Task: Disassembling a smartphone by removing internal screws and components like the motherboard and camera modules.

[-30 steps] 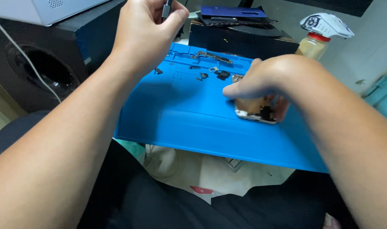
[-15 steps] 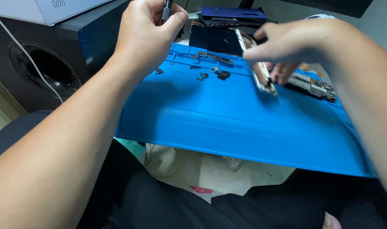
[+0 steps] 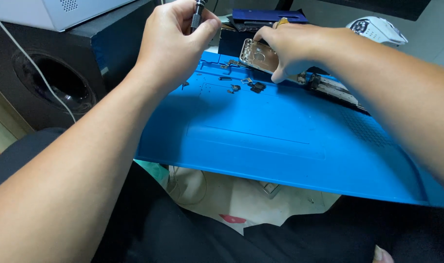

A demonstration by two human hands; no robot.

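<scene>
My left hand (image 3: 175, 41) is raised at the far left edge of a blue work mat (image 3: 280, 141), closed around a thin grey screwdriver (image 3: 197, 14) whose handle sticks up between thumb and fingers. My right hand (image 3: 300, 48) reaches across the far side of the mat and grips an opened phone housing (image 3: 258, 54), silvery and tilted, lifted off the mat. Small dark loose parts (image 3: 244, 85) lie on the mat just below the housing. A long dark phone part (image 3: 334, 90) lies on the mat under my right wrist.
A black speaker box (image 3: 51, 83) with a white cable stands at left, a white device on top. A dark blue box (image 3: 268, 17) sits behind the mat, a white mouse (image 3: 377, 29) at far right. Crumpled white paper (image 3: 231, 199) lies under the mat's near edge.
My right hand lifted the phone housing off the middle of the mat and carried it up and to the left, toward the far edge. My left hand stayed raised with the screwdriver.
</scene>
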